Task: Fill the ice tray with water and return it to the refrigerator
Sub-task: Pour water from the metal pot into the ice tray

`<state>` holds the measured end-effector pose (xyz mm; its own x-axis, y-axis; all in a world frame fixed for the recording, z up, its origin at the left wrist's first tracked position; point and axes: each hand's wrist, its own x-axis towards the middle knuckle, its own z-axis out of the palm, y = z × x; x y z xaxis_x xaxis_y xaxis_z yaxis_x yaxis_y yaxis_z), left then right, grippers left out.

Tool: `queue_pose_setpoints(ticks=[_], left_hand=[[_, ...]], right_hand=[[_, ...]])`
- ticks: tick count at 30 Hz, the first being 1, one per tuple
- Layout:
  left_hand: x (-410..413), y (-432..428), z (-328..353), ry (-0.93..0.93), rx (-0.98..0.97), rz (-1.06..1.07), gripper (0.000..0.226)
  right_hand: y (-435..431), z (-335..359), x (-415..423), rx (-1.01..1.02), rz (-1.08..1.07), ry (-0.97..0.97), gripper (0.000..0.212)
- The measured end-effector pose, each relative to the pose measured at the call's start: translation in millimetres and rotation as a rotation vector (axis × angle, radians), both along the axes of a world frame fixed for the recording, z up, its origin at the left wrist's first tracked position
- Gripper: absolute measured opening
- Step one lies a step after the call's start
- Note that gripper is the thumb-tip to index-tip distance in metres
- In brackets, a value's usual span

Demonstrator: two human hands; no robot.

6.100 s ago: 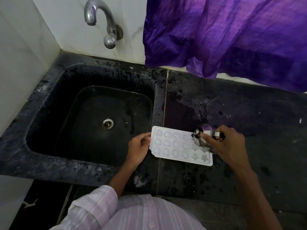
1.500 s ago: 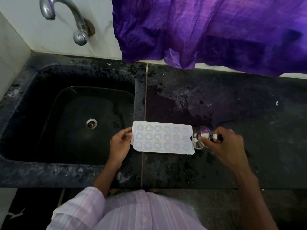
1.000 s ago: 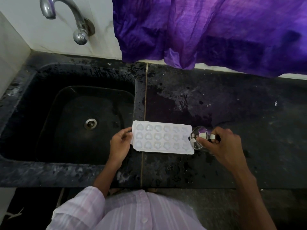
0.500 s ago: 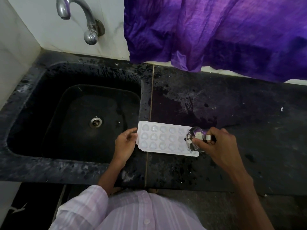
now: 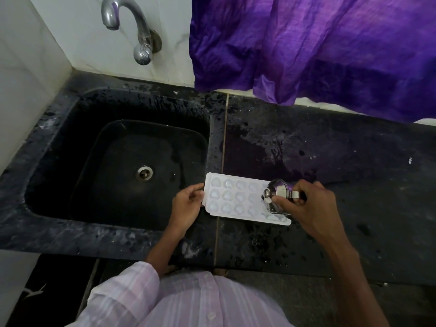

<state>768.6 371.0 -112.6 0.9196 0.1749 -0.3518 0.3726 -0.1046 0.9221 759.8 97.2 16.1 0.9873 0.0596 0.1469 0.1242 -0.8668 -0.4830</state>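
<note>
A white ice tray [image 5: 232,199] with heart-shaped and star-shaped cells lies flat on the black stone counter [image 5: 342,166], just right of the sink. My left hand [image 5: 187,205] grips the tray's left edge. My right hand [image 5: 306,207] holds a small shiny steel cup [image 5: 276,195], tipped over the tray's right-hand cells with its mouth facing left. The cells look wet; I cannot tell how full they are. The cup and my fingers hide the tray's right end.
A deep black sink [image 5: 122,161] with a round drain [image 5: 144,173] fills the left side. A chrome tap [image 5: 132,27] sticks out of the white wall above it. A purple cloth [image 5: 318,48] hangs over the counter's back edge. The counter near the tray is wet.
My right hand has carried the tilted steel cup leftward, from beside the tray's right end to above its right cells. My left hand stays on the tray's left edge.
</note>
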Motion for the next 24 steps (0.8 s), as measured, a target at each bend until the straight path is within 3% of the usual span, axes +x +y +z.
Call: queue_pose_setpoints(ticks=[24], left_hand=[[-4.0, 6.0, -0.7, -0.01, 0.005, -0.071, 0.029]], right_hand=[[27.0, 5.9, 5.7, -0.002, 0.061, 0.005, 0.047]])
